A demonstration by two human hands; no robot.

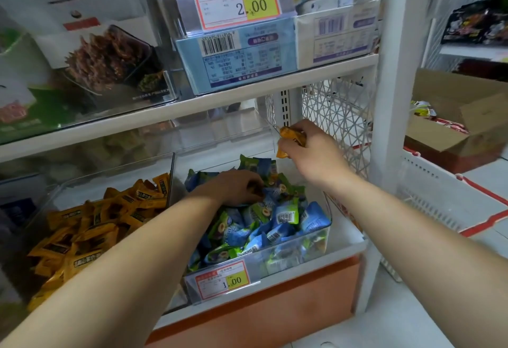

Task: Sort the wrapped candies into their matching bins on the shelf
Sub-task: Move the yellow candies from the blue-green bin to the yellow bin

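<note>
My right grip (310,149) is raised above the back right corner of the clear plastic bin (316,237) on the lower shelf. Its fingers are clamped round a small bunch of orange-wrapped candies (291,138), which stick out to the left of my knuckles, just beside the white wire mesh side panel (338,111).

My left grip (236,188) is down inside that same bin, resting on the heap of blue-and-green wrapped candies (275,218). Its fingers are curled into the pile. Something dark shows at the fingertips, but I cannot tell whether they have caught hold of a piece.

Just beside this bin, on the left, stands a second clear plastic bin (55,196) filled with orange wrapped candies with dark labels (90,232), the same colour as the ones in my right grip.

A red-and-yellow price tag reading 1.00 (222,281) sits on the front of the blue-and-green bin. A larger tag reading 2.00 (236,1) is on a bin above the white shelf board (192,105). An open cardboard box (453,116) sits well apart, at the right.
</note>
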